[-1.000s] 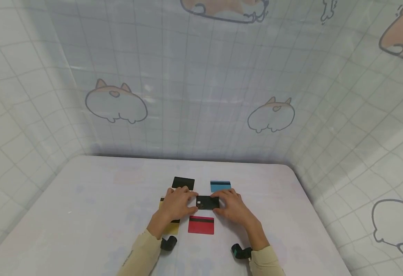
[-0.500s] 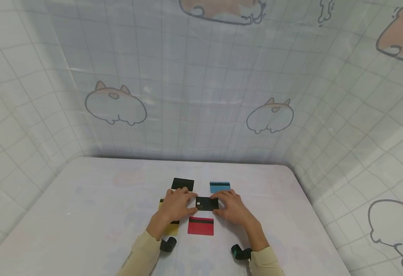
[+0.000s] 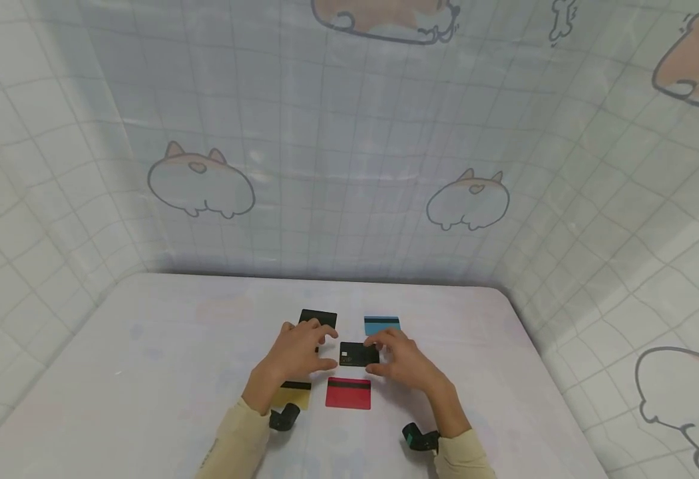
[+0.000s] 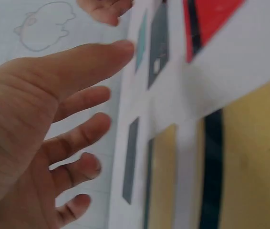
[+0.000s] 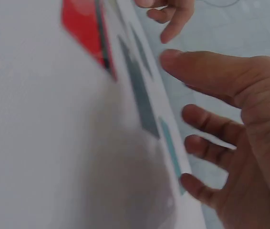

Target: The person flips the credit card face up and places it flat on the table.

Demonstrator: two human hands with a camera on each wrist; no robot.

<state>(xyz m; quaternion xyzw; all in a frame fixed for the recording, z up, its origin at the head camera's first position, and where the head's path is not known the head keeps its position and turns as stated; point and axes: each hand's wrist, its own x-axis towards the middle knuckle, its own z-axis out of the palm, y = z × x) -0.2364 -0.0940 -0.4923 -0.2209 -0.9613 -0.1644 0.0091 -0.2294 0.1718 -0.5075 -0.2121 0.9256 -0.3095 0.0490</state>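
A black card (image 3: 353, 356) printed "VIP" with a chip lies flat between the hands in the head view. My left hand (image 3: 297, 349) is raised to its left, thumb and fingers spread, holding nothing. My right hand (image 3: 405, 359) hovers at the card's right end, overlapping it in the head view; the right wrist view shows its parted fingers (image 5: 206, 119) gripping nothing. Nearer lies a red card (image 3: 348, 396) with a dark stripe. A blue card (image 3: 381, 324) lies behind the right hand, another black card (image 3: 319, 316) behind the left. Two yellow cards (image 4: 259, 143) show in the left wrist view.
The cards lie on a white table (image 3: 164, 372). A pale grid-patterned curtain (image 3: 343, 166) with cartoon animals encloses its back and sides. Black wrist devices (image 3: 419, 438) stick out by both sleeves (image 3: 238, 439).
My left hand has moved left, away from the VIP card's left end, and its fingers have parted. My right hand has shifted only slightly. The cards have stayed in place.
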